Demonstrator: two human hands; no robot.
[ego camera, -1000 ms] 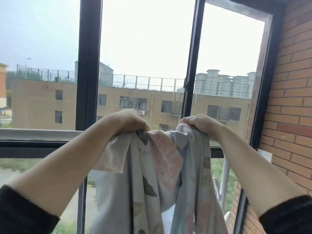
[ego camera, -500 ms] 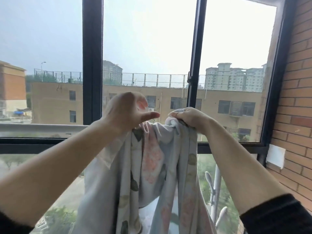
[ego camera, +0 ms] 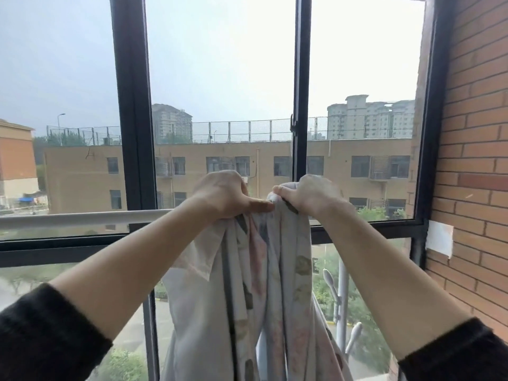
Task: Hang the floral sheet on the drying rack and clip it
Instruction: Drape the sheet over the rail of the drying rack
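The floral sheet, pale grey with pink flowers and dark leaves, hangs bunched from a horizontal white rail of the drying rack in front of the window. My left hand grips the gathered top edge of the sheet, thumb pointing right along the fabric. My right hand holds a bunched fold of the same edge just to the right. Both hands sit side by side at rail height. The rail behind the hands and cloth is hidden. No clip is visible.
Black window frames stand close behind the rail. A red brick wall closes the right side, with a white patch on it. Outside, a lamp post and buildings lie beyond the glass.
My left hand had opened and lifted off the sheet half a second ago; now it has come back down and closed on the top edge beside my right hand, which kept its hold.
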